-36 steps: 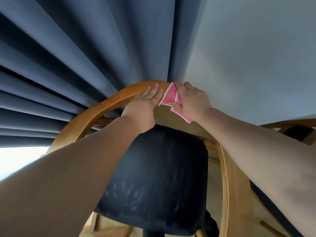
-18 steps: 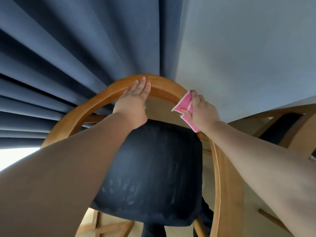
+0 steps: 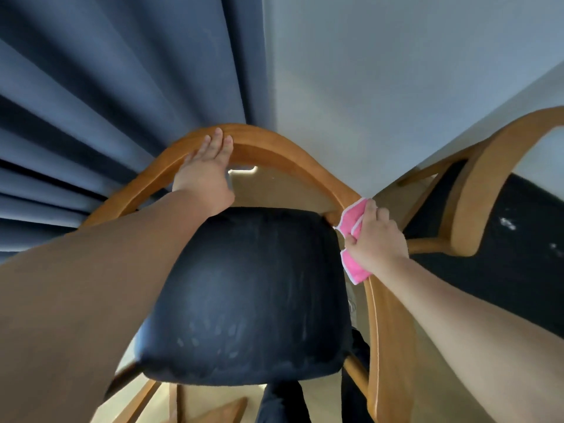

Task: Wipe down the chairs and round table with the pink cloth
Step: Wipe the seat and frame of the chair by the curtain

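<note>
Pink cloth [image 3: 352,267] has slid off the crown of the chair's curved wooden rail [image 3: 274,148] and down its right side. Your right hand [image 3: 377,239] grips it, fingers curled round the folded fabric, pressing it on the rail just beside the black seat [image 3: 250,288]. The top looks done; the lower arm and the left side likely remain. Your left hand [image 3: 207,175] stays flat on the crown, fingers straight, holding nothing. A second chair [image 3: 476,184] stands close on the right and may crowd your elbow. Beyond are a blue curtain [image 3: 122,87] and a grey wall [image 3: 396,71]. The round table is not in view.
</note>
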`<action>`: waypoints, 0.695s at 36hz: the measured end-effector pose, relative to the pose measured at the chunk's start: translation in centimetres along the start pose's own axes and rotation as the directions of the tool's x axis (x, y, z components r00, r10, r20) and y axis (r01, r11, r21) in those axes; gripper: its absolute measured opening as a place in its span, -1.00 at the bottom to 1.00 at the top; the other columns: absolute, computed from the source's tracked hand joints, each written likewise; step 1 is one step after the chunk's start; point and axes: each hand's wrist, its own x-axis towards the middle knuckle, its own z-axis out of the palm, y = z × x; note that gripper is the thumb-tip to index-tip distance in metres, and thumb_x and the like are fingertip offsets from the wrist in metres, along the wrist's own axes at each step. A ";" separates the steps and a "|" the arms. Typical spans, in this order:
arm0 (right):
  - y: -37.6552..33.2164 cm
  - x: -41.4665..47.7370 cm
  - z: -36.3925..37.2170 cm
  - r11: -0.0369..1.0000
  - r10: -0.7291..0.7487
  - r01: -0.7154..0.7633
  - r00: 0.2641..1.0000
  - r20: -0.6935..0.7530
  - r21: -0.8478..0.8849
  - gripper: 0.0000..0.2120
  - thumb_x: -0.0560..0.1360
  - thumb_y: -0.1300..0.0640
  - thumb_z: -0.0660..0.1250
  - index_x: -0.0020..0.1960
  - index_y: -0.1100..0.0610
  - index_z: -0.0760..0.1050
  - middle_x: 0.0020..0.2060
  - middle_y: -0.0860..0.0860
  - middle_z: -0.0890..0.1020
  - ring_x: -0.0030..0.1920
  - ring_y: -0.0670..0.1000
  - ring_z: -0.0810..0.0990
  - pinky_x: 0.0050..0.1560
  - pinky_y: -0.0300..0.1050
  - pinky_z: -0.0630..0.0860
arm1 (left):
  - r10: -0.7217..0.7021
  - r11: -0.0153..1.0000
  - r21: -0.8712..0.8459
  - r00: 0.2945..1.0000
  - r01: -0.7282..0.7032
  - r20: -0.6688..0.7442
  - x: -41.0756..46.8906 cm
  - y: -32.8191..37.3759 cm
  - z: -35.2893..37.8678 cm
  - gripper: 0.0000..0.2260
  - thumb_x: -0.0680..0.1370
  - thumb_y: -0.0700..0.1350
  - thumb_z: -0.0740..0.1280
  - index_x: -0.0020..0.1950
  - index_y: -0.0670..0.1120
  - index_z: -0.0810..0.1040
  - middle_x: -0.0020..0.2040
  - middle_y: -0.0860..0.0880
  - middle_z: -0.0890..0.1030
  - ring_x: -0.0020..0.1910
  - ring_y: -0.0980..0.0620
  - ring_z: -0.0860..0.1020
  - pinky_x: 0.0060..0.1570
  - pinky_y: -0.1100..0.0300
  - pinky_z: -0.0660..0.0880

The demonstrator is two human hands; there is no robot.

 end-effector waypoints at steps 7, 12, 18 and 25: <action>1.1 -3.7 1.0 0.996 0.088 -0.088 0.996 -0.022 -0.002 -0.13 0.50 -0.19 0.31 0.52 0.25 -0.06 0.31 0.23 0.37 0.23 0.18 0.49 0.06 -0.04 0.55 | -0.069 0.987 0.151 0.997 0.062 0.044 -0.2 1.6 -1.1 -0.15 0.48 -0.16 0.28 0.55 -0.09 -0.26 0.55 -0.05 -0.27 0.54 -0.03 -0.15 0.50 0.01 -0.06; 1.4 -3.8 1.3 0.998 0.058 -0.058 0.998 -0.026 -0.001 -0.13 0.52 -0.18 0.27 0.53 0.28 -0.09 0.31 0.22 0.37 0.23 0.16 0.49 0.09 -0.06 0.54 | -0.092 0.982 0.164 0.995 0.097 -0.039 -1.3 4.1 -0.2 -0.18 0.50 -0.07 0.29 0.55 -0.15 -0.22 0.55 -0.14 -0.24 0.54 -0.10 -0.15 0.50 0.00 -0.12; 1.8 -3.6 1.5 0.999 0.031 -0.030 0.999 -0.031 0.025 -0.13 0.52 -0.19 0.25 0.54 0.28 -0.11 0.32 0.22 0.35 0.25 0.16 0.46 0.12 -0.06 0.51 | 0.388 0.913 0.119 0.921 -0.389 0.032 -4.0 12.7 3.2 -0.23 0.46 -0.24 0.17 0.56 -0.03 -0.20 0.56 -0.01 -0.21 0.53 0.05 -0.23 0.49 0.08 -0.24; 2.1 -3.7 1.5 0.997 -0.005 0.007 0.999 -0.033 0.072 -0.15 0.54 -0.20 0.19 0.56 0.24 -0.15 0.32 0.21 0.34 0.22 0.14 0.46 0.06 -0.07 0.54 | 0.397 0.880 0.141 0.865 -0.454 0.306 -5.1 18.1 6.1 -0.24 0.49 -0.24 0.17 0.55 -0.03 -0.23 0.55 0.01 -0.27 0.52 0.07 -0.25 0.48 0.09 -0.27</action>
